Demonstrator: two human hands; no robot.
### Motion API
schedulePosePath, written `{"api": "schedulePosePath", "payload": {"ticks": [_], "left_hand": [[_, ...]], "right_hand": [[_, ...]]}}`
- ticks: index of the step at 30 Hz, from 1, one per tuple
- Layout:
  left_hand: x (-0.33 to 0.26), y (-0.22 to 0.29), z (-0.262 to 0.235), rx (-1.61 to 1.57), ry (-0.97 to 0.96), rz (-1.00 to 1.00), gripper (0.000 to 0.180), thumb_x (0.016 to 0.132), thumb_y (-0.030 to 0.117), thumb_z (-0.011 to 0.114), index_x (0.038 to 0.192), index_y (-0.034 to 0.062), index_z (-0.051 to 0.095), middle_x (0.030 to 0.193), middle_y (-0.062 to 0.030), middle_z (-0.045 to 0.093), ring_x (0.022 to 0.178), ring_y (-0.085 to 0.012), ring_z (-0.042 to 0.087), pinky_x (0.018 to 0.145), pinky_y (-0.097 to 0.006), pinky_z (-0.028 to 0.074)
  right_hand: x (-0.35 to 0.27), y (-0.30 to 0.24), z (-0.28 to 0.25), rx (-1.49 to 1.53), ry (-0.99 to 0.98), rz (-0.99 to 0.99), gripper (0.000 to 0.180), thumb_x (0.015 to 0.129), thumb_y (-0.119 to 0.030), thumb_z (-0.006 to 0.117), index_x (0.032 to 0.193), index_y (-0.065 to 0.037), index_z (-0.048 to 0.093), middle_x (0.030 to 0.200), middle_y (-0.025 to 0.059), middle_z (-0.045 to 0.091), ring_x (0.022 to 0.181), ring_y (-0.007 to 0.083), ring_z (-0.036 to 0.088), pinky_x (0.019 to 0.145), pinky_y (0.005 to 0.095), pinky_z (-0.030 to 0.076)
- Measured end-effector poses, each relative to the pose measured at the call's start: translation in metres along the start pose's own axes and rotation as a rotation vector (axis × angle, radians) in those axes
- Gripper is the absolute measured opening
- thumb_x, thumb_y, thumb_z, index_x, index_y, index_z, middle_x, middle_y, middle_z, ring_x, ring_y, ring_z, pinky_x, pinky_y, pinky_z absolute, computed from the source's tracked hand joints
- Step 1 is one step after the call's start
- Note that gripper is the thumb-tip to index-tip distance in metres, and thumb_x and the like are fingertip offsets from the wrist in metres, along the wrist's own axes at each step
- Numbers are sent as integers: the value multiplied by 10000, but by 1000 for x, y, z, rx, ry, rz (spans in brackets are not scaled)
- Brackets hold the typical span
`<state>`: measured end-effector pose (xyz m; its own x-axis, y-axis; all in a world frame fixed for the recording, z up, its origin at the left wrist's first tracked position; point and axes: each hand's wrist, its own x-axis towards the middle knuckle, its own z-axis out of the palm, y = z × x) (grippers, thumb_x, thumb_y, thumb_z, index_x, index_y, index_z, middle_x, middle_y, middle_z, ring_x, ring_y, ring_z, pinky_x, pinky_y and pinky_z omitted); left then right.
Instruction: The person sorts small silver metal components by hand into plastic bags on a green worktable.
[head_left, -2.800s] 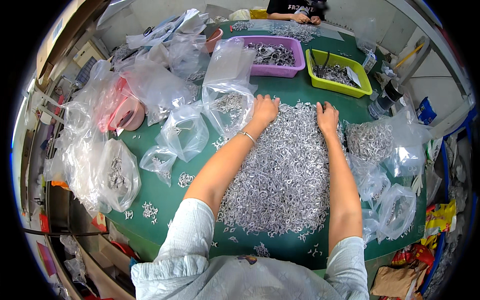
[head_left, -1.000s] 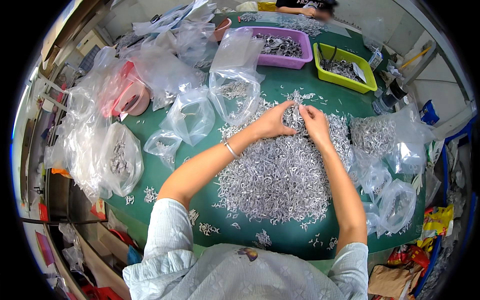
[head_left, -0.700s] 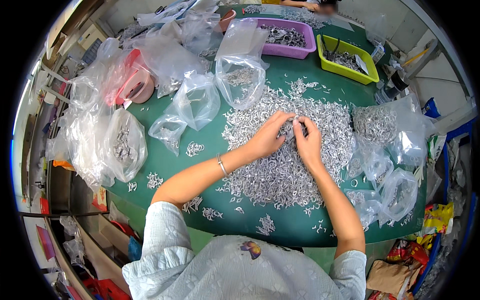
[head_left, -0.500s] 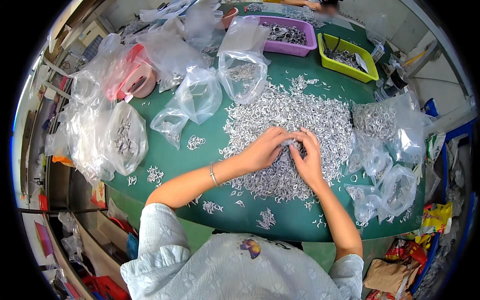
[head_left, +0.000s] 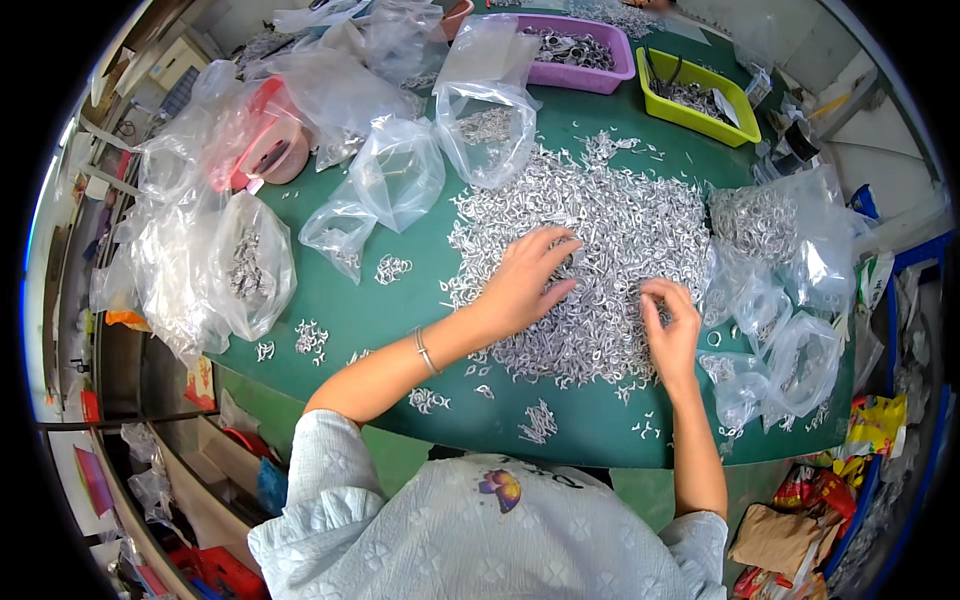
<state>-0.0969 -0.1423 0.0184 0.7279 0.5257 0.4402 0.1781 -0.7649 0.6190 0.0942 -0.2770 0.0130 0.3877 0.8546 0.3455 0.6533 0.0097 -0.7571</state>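
Note:
A wide, shallow heap of small silver metal pieces (head_left: 600, 215), many of them hook- or loop-shaped, covers the middle of the green table (head_left: 400, 310). Over the heap's left part is my left hand (head_left: 525, 282), its fingers and thumb apart and nothing seen between them. My right hand (head_left: 673, 325) rests at the heap's right edge, fingers bent and thumb apart from them. No held piece shows in it. Small separate clusters of pieces lie left of the heap (head_left: 392, 268) and along the near edge (head_left: 538, 421).
Clear plastic bags of metal pieces stand at left (head_left: 250, 265), at back (head_left: 485, 125) and at right (head_left: 755, 225). A pink container (head_left: 275, 150) sits among the left bags. Farther back are a purple basket (head_left: 580, 75) and a yellow-green basket (head_left: 700, 120), both holding metal parts.
My hands were together over the heap's middle, fingers meeting on some pieces. They have now parted, the left moving slightly left and the right moving right and nearer; the bunched pieces are no longer held.

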Motion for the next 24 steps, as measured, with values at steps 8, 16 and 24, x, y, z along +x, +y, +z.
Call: {"api": "schedulePosePath", "payload": {"ticks": [8, 16, 24], "left_hand": [[13, -14, 23, 212, -30, -12, 312, 726, 90, 681, 1011, 79, 554, 1014, -55, 552, 1016, -234, 497, 827, -374, 329], [13, -17, 11, -79, 137, -89, 296, 749, 19, 669, 1019, 42, 550, 970, -57, 614, 911, -211, 593, 806, -338, 432], [8, 15, 0, -1114, 32, -575, 282, 855, -21, 552, 1132, -53, 505, 1071, -157, 608, 990, -217, 608, 892, -303, 487]], "right_hand": [[26, 11, 18, -386, -103, -180, 272, 716, 20, 610, 980, -44, 589, 1039, 91, 566, 981, 276, 500, 829, 371, 377], [21, 11, 8, -421, -41, -192, 165, 734, 8, 609, 880, -58, 572, 920, 47, 578, 892, 247, 502, 757, 359, 354], [22, 27, 14, 106, 220, 68, 142, 844, -45, 557, 981, -7, 567, 877, 93, 627, 707, 159, 551, 625, 274, 410]]}}
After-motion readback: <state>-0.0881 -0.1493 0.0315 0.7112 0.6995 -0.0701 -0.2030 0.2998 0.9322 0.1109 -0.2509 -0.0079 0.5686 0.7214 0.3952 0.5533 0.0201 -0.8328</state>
